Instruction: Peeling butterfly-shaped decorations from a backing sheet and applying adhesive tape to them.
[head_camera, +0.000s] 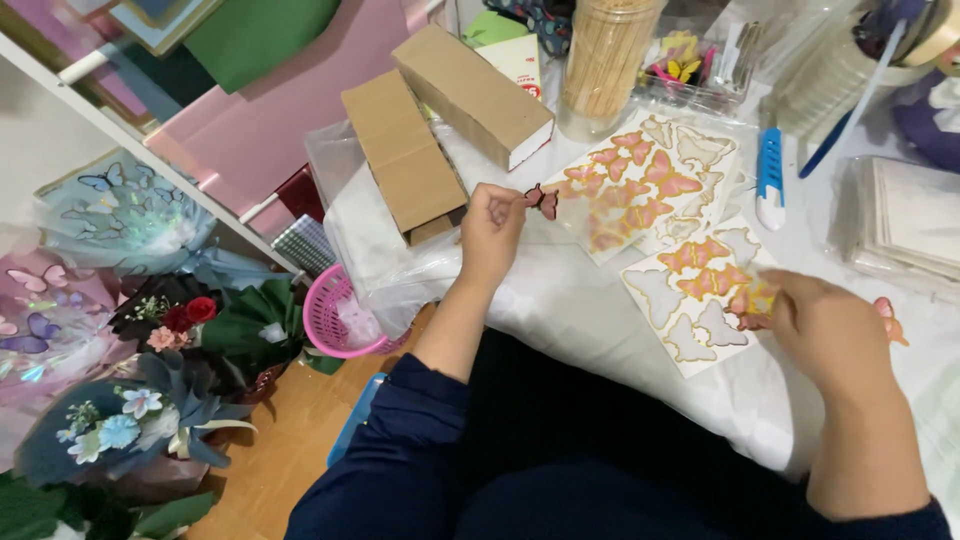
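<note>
My left hand (492, 232) pinches a small dark pink butterfly cut-out (541, 199) between its fingertips, lifted just above the white table cover (560, 300). My right hand (825, 332) rests on the near sheet of pink and gold butterfly shapes (700, 290) and grips butterfly cut-outs (748, 302) at its left edge; another pink piece (890, 320) pokes out on its right side. A second butterfly sheet (640, 185) lies farther back, between the two hands.
Two long cardboard boxes (440, 130) lie behind my left hand. A jar of wooden sticks (605, 65), a blue and white cutter (770, 180) and clear packets (905, 215) stand at the back. Bouquets (130, 330) and a pink basket (335, 315) sit on the floor.
</note>
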